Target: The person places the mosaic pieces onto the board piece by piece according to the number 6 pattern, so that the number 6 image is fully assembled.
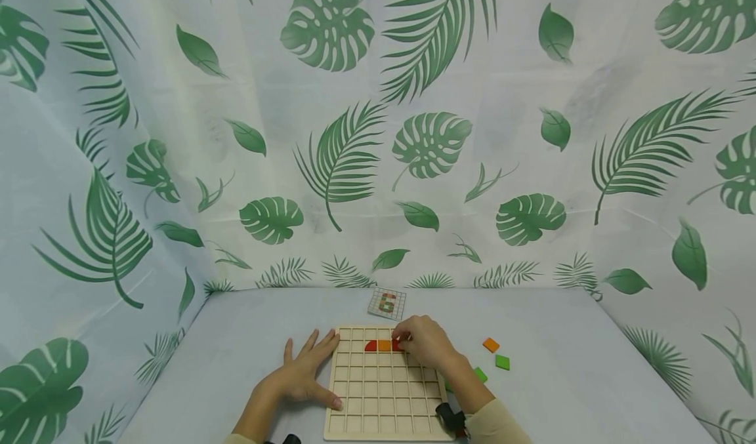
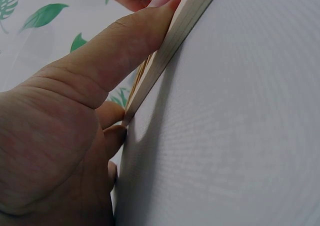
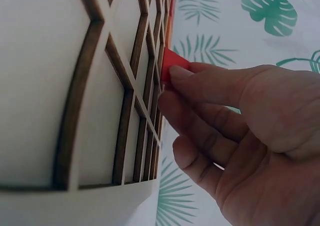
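A wooden grid board (image 1: pixel 390 436) lies on the table. In its second row from the top sit a red tile with a curved side (image 1: pixel 371 346) and an orange square tile (image 1: pixel 384 345). My right hand (image 1: pixel 428 342) pinches another red tile (image 3: pixel 173 65) between thumb and fingers, right at the grid beside the orange one. Its fingertips cover part of that tile in the head view. Along the board's left side my left hand (image 1: pixel 301 375) is spread, with its thumb (image 2: pixel 120 51) on the frame near the front and its other fingers touching the edge farther back.
Behind the board lies a card (image 1: pixel 386 303) printed with a coloured figure on a grid. To the right are an orange tile (image 1: pixel 491 345), a green tile (image 1: pixel 502 363) and more green ones (image 1: pixel 480 374) partly behind my right forearm. A leaf-patterned cloth (image 1: pixel 378 168) walls the table.
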The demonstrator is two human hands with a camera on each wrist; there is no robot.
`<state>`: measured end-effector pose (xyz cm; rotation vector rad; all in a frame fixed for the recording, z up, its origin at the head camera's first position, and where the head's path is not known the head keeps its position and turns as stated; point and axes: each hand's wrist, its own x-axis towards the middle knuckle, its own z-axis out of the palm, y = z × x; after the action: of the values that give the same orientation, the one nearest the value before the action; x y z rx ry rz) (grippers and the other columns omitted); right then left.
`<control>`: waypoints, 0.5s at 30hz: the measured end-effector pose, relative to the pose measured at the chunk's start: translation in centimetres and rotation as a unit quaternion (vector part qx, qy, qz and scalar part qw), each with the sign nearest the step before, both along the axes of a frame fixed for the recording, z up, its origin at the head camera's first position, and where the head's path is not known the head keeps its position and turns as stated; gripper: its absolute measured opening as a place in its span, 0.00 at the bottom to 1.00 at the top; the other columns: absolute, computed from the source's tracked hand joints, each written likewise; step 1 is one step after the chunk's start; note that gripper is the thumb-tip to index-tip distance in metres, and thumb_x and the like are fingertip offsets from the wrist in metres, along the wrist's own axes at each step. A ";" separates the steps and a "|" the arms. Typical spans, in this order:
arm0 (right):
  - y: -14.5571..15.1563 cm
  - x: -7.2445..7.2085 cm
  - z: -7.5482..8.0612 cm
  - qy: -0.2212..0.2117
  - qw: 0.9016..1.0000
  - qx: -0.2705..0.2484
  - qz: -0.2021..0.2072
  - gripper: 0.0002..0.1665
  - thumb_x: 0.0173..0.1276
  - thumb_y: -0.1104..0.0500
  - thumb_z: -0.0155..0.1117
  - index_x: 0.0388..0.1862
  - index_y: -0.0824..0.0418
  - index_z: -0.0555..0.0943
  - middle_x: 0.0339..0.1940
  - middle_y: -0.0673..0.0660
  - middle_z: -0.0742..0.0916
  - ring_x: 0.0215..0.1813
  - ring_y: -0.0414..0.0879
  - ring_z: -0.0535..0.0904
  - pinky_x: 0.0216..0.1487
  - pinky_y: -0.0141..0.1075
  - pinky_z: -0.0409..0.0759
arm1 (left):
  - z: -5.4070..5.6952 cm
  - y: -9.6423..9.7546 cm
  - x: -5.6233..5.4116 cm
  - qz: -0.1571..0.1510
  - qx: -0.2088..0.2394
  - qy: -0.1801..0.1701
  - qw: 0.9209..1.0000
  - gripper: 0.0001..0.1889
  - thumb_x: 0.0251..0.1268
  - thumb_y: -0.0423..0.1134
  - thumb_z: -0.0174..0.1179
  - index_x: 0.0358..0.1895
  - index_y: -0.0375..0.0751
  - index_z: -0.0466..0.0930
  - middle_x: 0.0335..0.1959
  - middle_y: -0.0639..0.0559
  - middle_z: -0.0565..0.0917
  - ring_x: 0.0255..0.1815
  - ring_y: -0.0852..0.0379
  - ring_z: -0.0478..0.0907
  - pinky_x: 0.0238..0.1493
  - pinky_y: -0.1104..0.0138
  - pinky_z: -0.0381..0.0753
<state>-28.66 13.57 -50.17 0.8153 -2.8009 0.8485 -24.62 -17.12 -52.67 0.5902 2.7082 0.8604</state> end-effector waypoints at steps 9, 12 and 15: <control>0.0 -0.1 -0.2 -0.006 1.000 0.023 0.007 0.05 0.63 0.66 0.76 0.37 0.58 0.92 0.33 0.50 0.91 0.35 0.41 0.83 0.36 0.37 0.82 | 0.1 0.0 0.0 0.000 0.000 0.002 1.000 0.71 0.35 0.66 0.82 0.85 0.45 0.52 0.87 0.45 0.49 0.87 0.33 0.34 0.70 0.24 0.14; 0.0 0.0 -0.3 -0.009 0.999 0.036 0.010 0.05 0.65 0.65 0.75 0.39 0.58 0.93 0.37 0.52 0.92 0.40 0.45 0.86 0.39 0.40 0.85 | 0.1 0.1 0.1 0.001 0.000 0.001 1.000 0.71 0.35 0.66 0.82 0.85 0.45 0.52 0.87 0.46 0.49 0.87 0.33 0.34 0.70 0.24 0.14; 0.1 0.0 -0.1 -0.013 0.999 0.048 0.018 0.06 0.66 0.63 0.75 0.42 0.59 0.93 0.40 0.53 0.93 0.41 0.46 0.86 0.40 0.40 0.85 | 0.1 0.0 0.1 0.001 -0.001 0.002 1.000 0.71 0.35 0.67 0.82 0.85 0.45 0.52 0.87 0.45 0.49 0.87 0.33 0.34 0.70 0.24 0.14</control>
<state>-28.62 13.62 -50.32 0.8786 -2.8767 0.7390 -24.57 -17.08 -52.57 0.5900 2.7130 0.8567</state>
